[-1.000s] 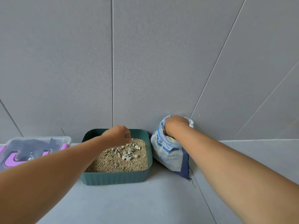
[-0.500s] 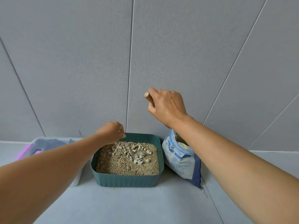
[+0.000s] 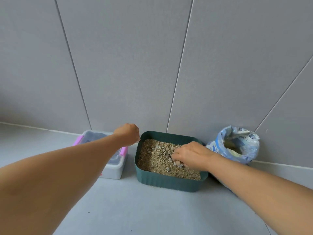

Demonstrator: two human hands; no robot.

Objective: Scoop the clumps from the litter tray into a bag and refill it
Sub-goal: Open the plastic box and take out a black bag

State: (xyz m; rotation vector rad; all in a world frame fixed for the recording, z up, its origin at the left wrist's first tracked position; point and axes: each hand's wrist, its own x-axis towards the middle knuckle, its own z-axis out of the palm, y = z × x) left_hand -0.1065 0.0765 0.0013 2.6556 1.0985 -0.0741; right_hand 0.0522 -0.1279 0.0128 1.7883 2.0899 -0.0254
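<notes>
**Head view: scooping barely under way, refill not begun**

Head camera looks down at the green litter tray (image 3: 169, 184), which sits low and just right of centre in the frame, on a grey surface (image 3: 152, 209) against the wall. It is filled with sandy litter (image 3: 152, 165). A scatter of pale clumps (image 3: 157, 148) lies on top, mostly toward the tray's far side and middle.

The right hand (image 3: 191, 156) is down in the tray on its right side, fingers (image 3: 176, 157) curled into the clumps. Whether they close on a scoop, on clumps or on nothing is hidden.

The left hand (image 3: 127, 134) is clenched, with nothing seen in it. It sits just beside the tray's upper left corner, and I cannot tell if it touches the rim.

A blue-and-white bag (image 3: 252, 150) stands open just right of the tray, leaning on the wall. Its contents are too dim to name. A lidded box with pink clips (image 3: 115, 168) sits left of the tray.

By my reading the task is at an early stage. Most clumps look unremoved, so the bulk of the scooping and carrying to the bag remains. The refill, which comes after that, has not started.
</notes>
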